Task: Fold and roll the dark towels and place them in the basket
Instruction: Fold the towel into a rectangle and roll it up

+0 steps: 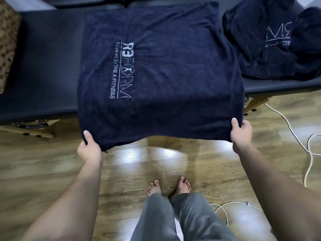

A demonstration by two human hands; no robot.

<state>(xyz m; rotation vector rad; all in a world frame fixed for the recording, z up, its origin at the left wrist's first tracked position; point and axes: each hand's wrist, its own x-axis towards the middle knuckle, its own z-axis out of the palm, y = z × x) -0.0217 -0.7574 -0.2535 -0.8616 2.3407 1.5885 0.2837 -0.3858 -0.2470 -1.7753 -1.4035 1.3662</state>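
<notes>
Closest in, grey trousers point(180, 221) and bare feet point(169, 186) on a wood floor point(43, 171), with a white cable point(295, 136) snaking off to the right. Both arms reach forward: the left hand point(89, 150) pinches the near left corner of a navy towel point(165, 75) and the right hand point(241, 134) pinches the near right corner, fingers point(234, 122) closed tight on the fabric edge. The towel's front edge hangs off in the air, the rest lies spread on the black padded desk point(48, 58), white logo facing up. Further right there's a second dark towel point(278, 40) crumpled on the desk. Brown woven thing point(7, 46) far left, can't tell if it's the basket.
</notes>
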